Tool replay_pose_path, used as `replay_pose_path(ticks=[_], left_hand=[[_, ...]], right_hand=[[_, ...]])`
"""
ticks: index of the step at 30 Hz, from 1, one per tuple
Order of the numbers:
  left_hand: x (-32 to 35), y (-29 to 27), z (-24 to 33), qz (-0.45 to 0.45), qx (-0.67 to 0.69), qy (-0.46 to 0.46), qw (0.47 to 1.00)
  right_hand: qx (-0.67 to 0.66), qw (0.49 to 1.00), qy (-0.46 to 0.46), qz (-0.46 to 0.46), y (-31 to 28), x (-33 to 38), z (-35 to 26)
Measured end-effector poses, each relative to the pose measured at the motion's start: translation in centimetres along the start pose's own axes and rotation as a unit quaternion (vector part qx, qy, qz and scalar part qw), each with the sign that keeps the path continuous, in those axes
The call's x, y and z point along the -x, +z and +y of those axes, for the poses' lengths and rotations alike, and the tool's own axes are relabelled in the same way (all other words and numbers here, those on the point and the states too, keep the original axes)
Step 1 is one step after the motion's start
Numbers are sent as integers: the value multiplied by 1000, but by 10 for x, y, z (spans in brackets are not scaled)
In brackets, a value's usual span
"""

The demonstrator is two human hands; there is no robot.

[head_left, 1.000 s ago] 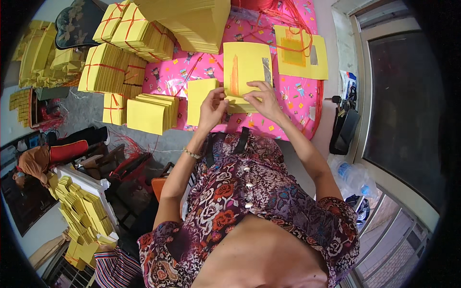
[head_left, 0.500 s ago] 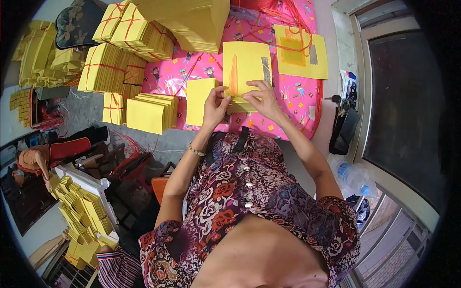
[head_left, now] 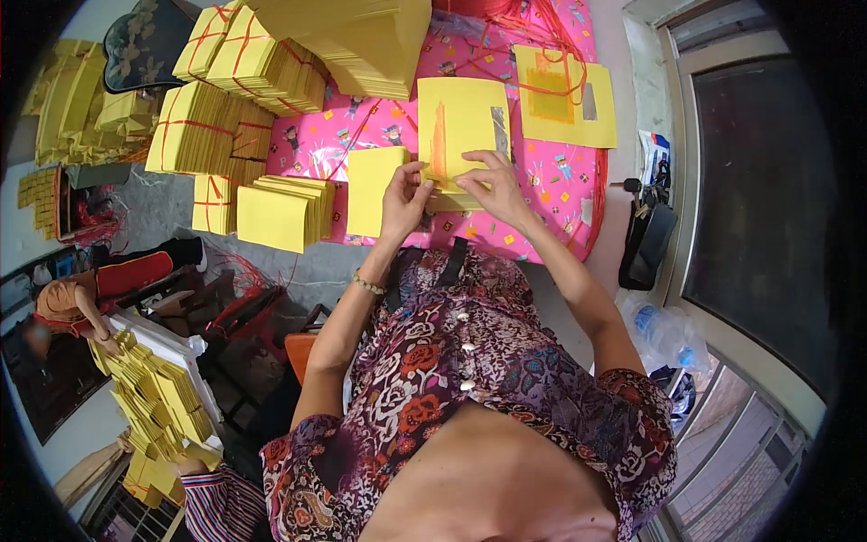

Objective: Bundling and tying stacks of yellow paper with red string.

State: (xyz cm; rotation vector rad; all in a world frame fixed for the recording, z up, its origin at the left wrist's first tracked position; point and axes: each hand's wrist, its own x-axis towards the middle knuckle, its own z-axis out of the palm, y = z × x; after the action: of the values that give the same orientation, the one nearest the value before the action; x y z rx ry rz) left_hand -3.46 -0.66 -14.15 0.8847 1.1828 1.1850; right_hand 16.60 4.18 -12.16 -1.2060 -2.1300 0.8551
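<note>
Nearest, the left hand (head_left: 404, 200) and right hand (head_left: 492, 185) meet at the lower edge of a yellow sheet (head_left: 462, 126) bearing an orange stripe and a silver patch. Both hands pinch folded yellow paper there; the exact grip is partly hidden by the fingers. The sheet lies flat on the desk (head_left: 551, 194), which is covered with a pink patterned cloth.

Just left of the left hand lies a plain yellow stack (head_left: 372, 185), then a fanned pile (head_left: 282, 210) at the desk's left edge. Beyond, to the left, stand bundles (head_left: 194, 135) of yellow paper tied with red string. At the far edge sits a tall loose stack (head_left: 361, 45). Far right lies a second sheet (head_left: 564, 95) under red string.

On the right, a window (head_left: 768, 208) and a black bag (head_left: 646, 244) by the sill. Lower left, another person (head_left: 68, 303) handles more yellow paper (head_left: 158, 397).
</note>
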Motion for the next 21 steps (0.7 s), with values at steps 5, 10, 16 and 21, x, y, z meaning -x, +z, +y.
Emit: replay_pose_path(ticks=[5, 10, 16, 21], left_hand=[[1, 0, 0, 1, 7, 5, 1000], [5, 8, 19, 24, -175, 30, 984], [-7, 16, 54, 67, -492, 171, 851], [-36, 5, 61, 28, -496, 267, 826]], right_hand=[[-3, 1000, 1, 0, 0, 0, 0], [9, 1000, -13, 19, -1, -1, -6], [53, 993, -46, 95, -7, -6, -25], [125, 975, -86, 160, -25, -10, -49]])
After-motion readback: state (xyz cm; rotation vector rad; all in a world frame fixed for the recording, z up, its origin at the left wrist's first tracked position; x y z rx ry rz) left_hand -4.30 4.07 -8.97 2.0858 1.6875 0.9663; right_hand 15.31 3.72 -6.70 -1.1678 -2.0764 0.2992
